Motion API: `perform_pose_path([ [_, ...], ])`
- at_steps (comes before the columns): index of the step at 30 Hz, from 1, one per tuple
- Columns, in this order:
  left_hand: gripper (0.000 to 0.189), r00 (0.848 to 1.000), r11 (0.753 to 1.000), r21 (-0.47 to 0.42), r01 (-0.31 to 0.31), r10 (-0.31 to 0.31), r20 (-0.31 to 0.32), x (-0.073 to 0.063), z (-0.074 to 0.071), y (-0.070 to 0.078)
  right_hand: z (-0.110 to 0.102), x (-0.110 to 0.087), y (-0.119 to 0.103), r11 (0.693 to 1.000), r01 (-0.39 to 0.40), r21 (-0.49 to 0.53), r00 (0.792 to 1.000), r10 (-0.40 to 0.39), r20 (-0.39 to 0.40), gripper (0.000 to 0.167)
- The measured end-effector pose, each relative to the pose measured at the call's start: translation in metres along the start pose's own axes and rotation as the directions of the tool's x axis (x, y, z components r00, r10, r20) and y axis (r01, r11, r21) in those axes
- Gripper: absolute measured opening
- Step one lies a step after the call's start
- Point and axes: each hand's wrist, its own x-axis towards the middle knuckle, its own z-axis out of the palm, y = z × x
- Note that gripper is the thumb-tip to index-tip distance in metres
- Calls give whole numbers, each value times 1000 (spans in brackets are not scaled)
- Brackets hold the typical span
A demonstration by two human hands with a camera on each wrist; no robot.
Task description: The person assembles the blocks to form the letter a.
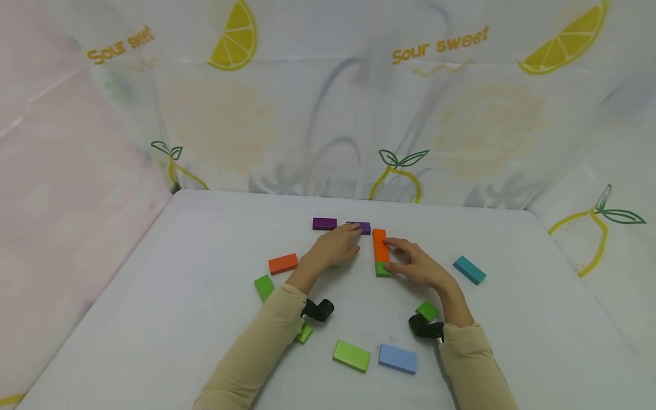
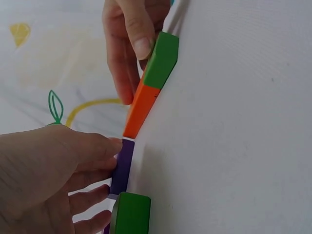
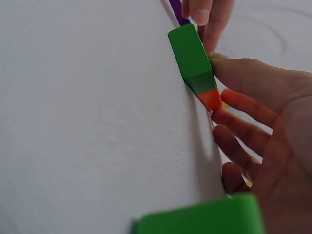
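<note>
My left hand (image 1: 334, 246) reaches over the table, its fingertips on a purple block (image 1: 365, 228). In the left wrist view, its thumb and fingers lie along one side of that purple block (image 2: 123, 168). A green block (image 2: 134, 214) stands close to these fingers, mostly hidden under the hand in the head view. My right hand (image 1: 417, 266) is at the right side of an orange block (image 1: 380, 245) and the green block (image 1: 382, 272) joined end to end with it. Its thumb touches the green block, and its fingers lie against the orange one.
A dark purple block (image 1: 325, 224) lies left of the purple one. An orange-red block (image 1: 283, 263) and green block (image 1: 263, 287) lie left; a teal block (image 1: 469, 270) lies right. Nearer are a lime block (image 1: 351, 356), a light blue block (image 1: 397, 359) and a green block (image 1: 427, 311).
</note>
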Motion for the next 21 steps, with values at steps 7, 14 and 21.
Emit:
perform_pose_path([
  [7,49,999,998,-41,-39,38,-23,-1,-2,-2,1,1,0,1000,12,9,1000,-12,-7,62],
  [14,40,991,994,-55,-94,88,-96,2,-1,-3,2,0,1,1000,10,5,1000,-10,-9,62],
  [21,34,980,989,-72,-127,114,-161,7,2,-6,1,0,0,1000,18,-2,1000,-18,-19,61],
])
